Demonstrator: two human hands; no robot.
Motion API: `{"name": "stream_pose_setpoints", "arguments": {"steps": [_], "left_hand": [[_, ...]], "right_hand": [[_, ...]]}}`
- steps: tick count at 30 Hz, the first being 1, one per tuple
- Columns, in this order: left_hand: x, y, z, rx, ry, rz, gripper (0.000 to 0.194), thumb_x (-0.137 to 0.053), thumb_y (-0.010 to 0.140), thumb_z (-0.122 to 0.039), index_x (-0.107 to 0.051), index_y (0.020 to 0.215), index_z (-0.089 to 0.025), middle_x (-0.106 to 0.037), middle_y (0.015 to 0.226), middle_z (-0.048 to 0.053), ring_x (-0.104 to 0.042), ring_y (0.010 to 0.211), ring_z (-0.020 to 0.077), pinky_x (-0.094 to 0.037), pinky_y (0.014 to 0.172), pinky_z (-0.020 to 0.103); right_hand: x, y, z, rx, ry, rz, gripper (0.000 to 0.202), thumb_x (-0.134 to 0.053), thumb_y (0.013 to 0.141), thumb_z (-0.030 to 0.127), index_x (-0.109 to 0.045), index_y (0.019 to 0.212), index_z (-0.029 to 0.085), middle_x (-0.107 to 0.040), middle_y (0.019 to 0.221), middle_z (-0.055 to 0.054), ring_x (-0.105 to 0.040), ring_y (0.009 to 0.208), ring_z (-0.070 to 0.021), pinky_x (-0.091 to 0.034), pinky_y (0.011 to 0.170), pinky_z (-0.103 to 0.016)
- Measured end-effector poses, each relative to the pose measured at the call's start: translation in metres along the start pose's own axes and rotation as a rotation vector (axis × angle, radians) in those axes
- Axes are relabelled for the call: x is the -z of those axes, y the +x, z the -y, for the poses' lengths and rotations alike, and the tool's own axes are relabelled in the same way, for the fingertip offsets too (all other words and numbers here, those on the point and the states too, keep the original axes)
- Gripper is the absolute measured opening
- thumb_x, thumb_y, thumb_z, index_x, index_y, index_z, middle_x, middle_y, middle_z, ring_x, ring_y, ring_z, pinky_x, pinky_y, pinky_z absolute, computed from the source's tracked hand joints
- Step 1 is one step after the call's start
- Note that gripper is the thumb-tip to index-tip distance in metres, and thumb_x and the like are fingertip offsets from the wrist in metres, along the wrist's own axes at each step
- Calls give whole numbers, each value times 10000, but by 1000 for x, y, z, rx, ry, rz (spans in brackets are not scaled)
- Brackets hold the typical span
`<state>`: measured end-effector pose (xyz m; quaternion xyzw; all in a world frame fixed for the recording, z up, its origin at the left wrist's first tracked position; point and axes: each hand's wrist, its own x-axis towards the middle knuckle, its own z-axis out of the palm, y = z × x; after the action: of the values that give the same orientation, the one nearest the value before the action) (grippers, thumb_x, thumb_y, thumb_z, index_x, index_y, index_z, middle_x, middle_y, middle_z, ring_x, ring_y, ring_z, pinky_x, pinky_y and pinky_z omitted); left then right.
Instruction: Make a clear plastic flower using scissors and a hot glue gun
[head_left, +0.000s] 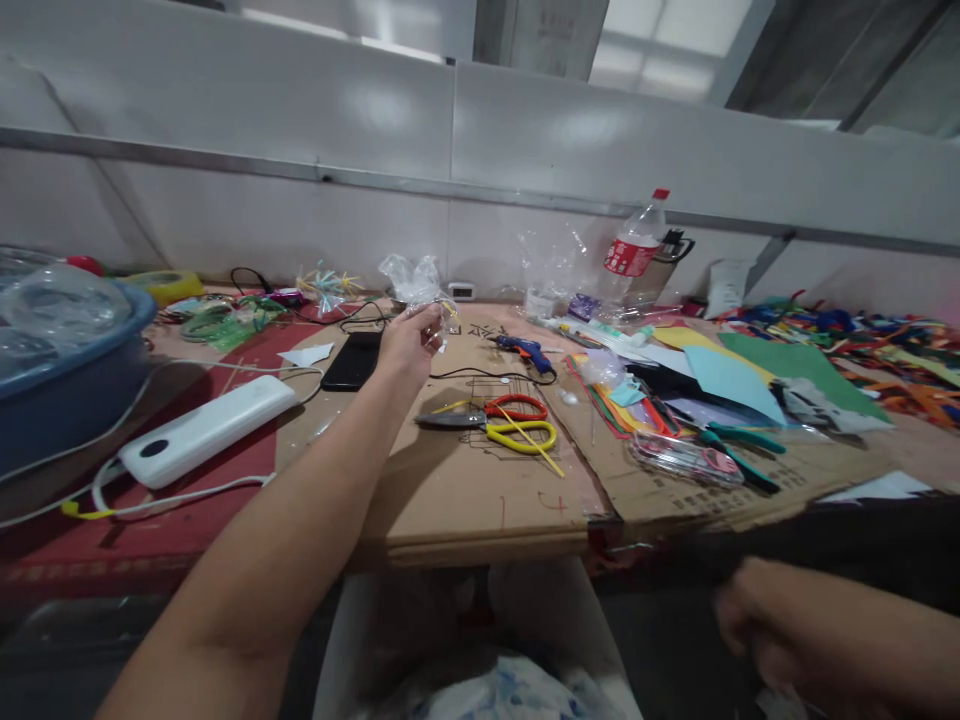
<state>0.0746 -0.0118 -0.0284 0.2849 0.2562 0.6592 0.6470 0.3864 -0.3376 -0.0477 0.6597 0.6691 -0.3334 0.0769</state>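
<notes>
My left hand point(411, 345) reaches to the back of the cardboard, its fingers closed in a pinch. A crumpled clear plastic bag point(411, 275) lies right by the fingertips, along with a small yellow bit; what the fingers hold is too small to make out. Low at the right, below the table edge, my right hand point(757, 620) is smeared by motion and its fingers are unclear. Scissors point(517, 425) with one red and one yellow handle lie mid-table, a thin yellow stick across them. Behind them rests a blue glue gun point(525, 350).
A black phone point(352, 362) and a white power strip point(206, 430) with cables lie left, beside a blue basin point(67, 370). Right are coloured sheets point(731, 380), green-handled pliers point(739, 455), a bottle point(631, 250) and many colourful strips point(862, 340).
</notes>
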Motion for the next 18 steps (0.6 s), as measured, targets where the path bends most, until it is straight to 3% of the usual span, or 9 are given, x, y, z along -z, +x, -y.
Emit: {"name": "stream_pose_setpoints", "arguments": {"steps": [1, 3, 5, 10, 14, 18], "left_hand": [[0, 0, 0, 0, -2, 0, 197, -822, 640, -101, -667, 736, -176, -704, 699, -1, -598, 580, 70, -406, 512, 184], [0, 0, 0, 4, -6, -3, 193, -820, 641, -99, -668, 731, -177, -702, 695, -4, -595, 577, 68, -405, 516, 187], [-1, 0, -1, 8, -11, 0, 179, -814, 651, -100, -670, 725, -177, -696, 686, -5, -588, 574, 66, -397, 515, 191], [-4, -3, -5, 14, -7, -4, 157, -785, 667, -88, -670, 715, -184, -690, 677, -1, -587, 583, 80, -390, 530, 211], [-7, -6, -8, 19, -8, -1, 164, -792, 663, -101, -662, 721, -183, -687, 689, -5, -587, 605, 80, -386, 546, 212], [-7, -8, -10, 26, -9, 11, 141, -778, 685, -101, -656, 716, -166, -683, 697, -2, -570, 591, 71, -376, 549, 212]], "right_hand": [[10, 5, 10, 35, -79, 15, 55, -631, 734, 210, -655, 685, 211, -663, 651, -16, -585, 550, -143, -389, 528, -239], [36, 21, 38, 216, -167, -111, 141, -598, 842, 275, -683, 743, 220, -711, 766, -40, -629, 707, -171, -444, 666, -271], [62, 45, 71, 352, -151, -244, 220, -558, 922, 364, -702, 818, 234, -707, 792, -45, -614, 716, -169, -438, 663, -268], [102, 140, 133, 631, -216, -477, 206, -560, 958, 299, -739, 938, 200, -723, 920, -71, -634, 832, -180, -446, 745, -269], [116, 224, 157, 557, -533, -542, 272, -523, 967, 160, -741, 1129, 148, -713, 1100, -124, -643, 959, -183, -447, 816, -251], [124, 272, 170, 463, -745, -506, 254, -515, 950, 147, -752, 1022, 96, -719, 1055, -162, -656, 949, -227, -436, 741, -269]]}}
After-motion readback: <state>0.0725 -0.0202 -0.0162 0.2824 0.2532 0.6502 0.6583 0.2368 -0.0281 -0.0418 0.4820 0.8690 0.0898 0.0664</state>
